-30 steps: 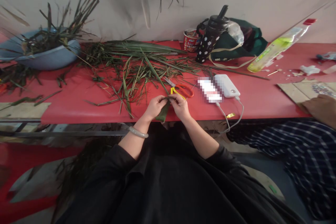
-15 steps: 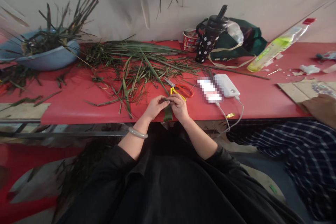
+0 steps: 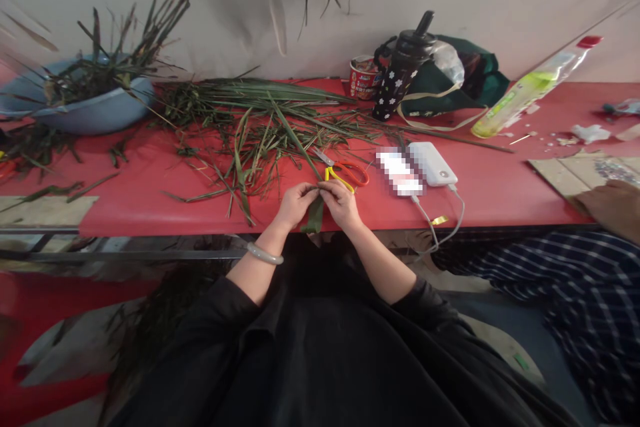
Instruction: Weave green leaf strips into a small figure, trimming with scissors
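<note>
My left hand [image 3: 296, 203] and my right hand [image 3: 341, 203] meet at the table's front edge. Both pinch a green leaf strip [image 3: 313, 215] between thumb and fingers. The strip's broad end hangs below the fingers, while a long narrow leaf [image 3: 290, 125] runs from the pinch up and left over the pile; whether it is the same piece is hidden by the fingers. Just beyond my right fingers lie scissors [image 3: 356, 173] with red and yellow handles, blades pointing up-left. A heap of cut green leaves [image 3: 260, 140] spreads out behind my left hand.
On the red table [image 3: 150, 193], a blue basin [image 3: 100, 113] of stalks stands left. A flowered black bottle [image 3: 395, 80], red paper cup [image 3: 364, 77], phone [image 3: 399, 170], white power bank [image 3: 433, 163] and tilted plastic bottle [image 3: 530, 93] are rightward. Another person's hand [image 3: 613, 207] rests on cardboard [image 3: 565, 177].
The hanging end of the leaf strip has swung slightly left and twisted. My fingertips have shifted a little on it, both hands staying in nearly the same place.
</note>
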